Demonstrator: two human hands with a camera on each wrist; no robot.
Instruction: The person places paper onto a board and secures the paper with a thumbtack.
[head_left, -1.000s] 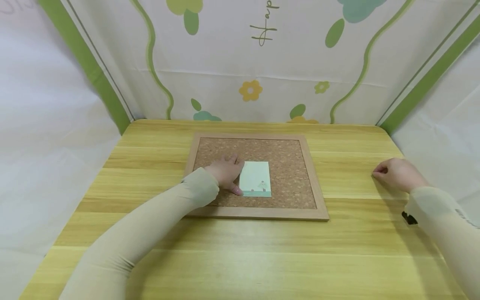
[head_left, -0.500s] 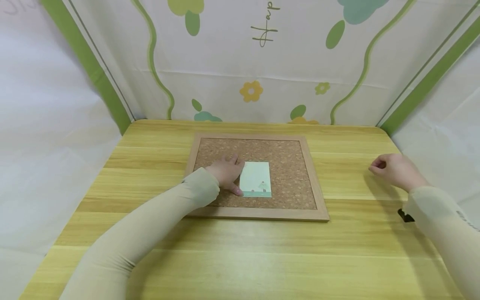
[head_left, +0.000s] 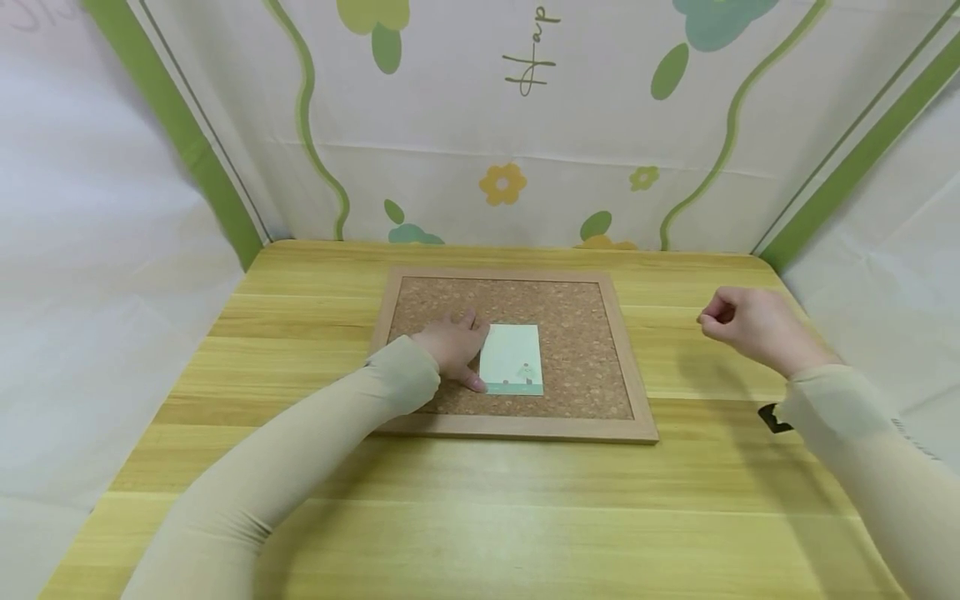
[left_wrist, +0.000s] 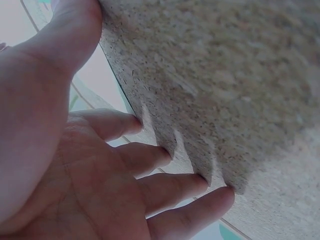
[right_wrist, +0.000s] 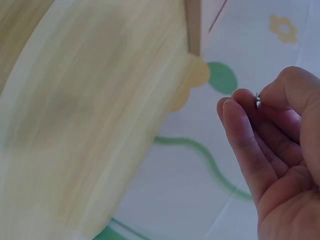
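A framed cork board (head_left: 577, 350) lies flat on the table, bearing a pale green note card (head_left: 510, 354) with a small drawing near its lower edge. My left hand (head_left: 452, 346) rests on the board at the card's left side, thumb and a fingertip at that edge. In the left wrist view its fingers (left_wrist: 172, 192) are spread and fairly straight, tips against the cork. To the right of the board, my right hand (head_left: 757, 327) is raised over the table. Between its thumb and index finger it pinches a tiny silvery thumbtack (right_wrist: 258, 101), mostly hidden by the fingertips.
The light wooden table (head_left: 495, 517) extends around the board. A white curtain (head_left: 450, 100) with printed flowers and green trim stands behind it, with white cloth on both sides. A small black piece (head_left: 774, 418) shows beside the right sleeve.
My right hand has risen from the table's right side and moved left towards the board, with the thumbtack pinched. The left hand, card and board have stayed in place.
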